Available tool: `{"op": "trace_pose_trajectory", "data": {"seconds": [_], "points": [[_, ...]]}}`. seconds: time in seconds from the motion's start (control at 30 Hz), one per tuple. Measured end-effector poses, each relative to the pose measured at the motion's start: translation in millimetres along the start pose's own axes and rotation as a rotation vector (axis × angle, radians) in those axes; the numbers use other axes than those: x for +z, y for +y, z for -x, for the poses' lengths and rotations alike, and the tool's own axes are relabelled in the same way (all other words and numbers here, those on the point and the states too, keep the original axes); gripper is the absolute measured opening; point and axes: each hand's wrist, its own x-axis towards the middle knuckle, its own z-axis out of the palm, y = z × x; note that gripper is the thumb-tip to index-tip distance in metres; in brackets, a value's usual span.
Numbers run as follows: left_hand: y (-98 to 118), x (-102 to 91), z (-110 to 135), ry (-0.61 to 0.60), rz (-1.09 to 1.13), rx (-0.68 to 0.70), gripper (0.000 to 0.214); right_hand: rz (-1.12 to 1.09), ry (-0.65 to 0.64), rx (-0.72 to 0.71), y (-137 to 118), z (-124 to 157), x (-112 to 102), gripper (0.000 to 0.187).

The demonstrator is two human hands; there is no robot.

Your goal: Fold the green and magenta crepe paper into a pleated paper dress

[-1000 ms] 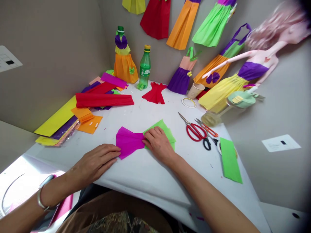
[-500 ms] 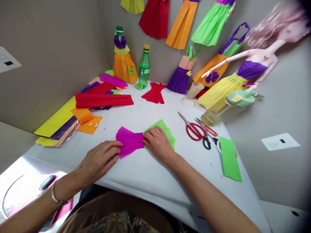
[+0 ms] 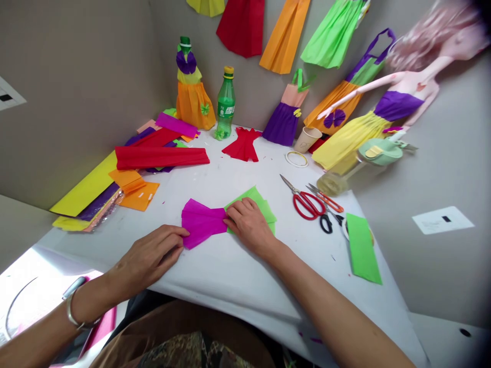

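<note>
A magenta crepe paper piece [image 3: 201, 222], flared at its left end and narrow at the right, lies flat on the table. A light green crepe paper piece [image 3: 264, 207] spreads to its right and meets it at the narrow end. My right hand [image 3: 247, 222] presses over that meeting point, fingers bent and bunched on the paper; part of the green is hidden beneath it. My left hand [image 3: 155, 253] rests at the flared magenta edge, fingers stretched out, with its index fingertip touching the edge.
Red-handled scissors [image 3: 307, 203], a second pair of scissors [image 3: 326, 217] and a folded green paper [image 3: 363, 250] lie right. Folded coloured papers [image 3: 163, 158] are piled left. Behind stand a green bottle [image 3: 226, 105], a red paper dress [image 3: 242, 144], a paper cup [image 3: 307, 139] and a doll [image 3: 402, 102].
My left hand has drawn back slightly to the left, so its fingers cover less of the magenta paper. My right hand stays in place on the paper. The view has shifted a little.
</note>
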Motion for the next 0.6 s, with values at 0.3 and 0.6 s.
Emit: {"op": "trace_pose_trajectory", "data": {"seconds": [0.3,0.6], "points": [[-3.5,-1.1,6.9,-0.021,0.08,0.005,0.032,0.007,0.005,-0.001,0.1,0.6,1.3,0.014],[-1.2,-2.6,1.6,-0.026,0.083,-0.089,0.024,-0.005,0.023,-0.012,1.5,1.1,1.8,0.016]]}}
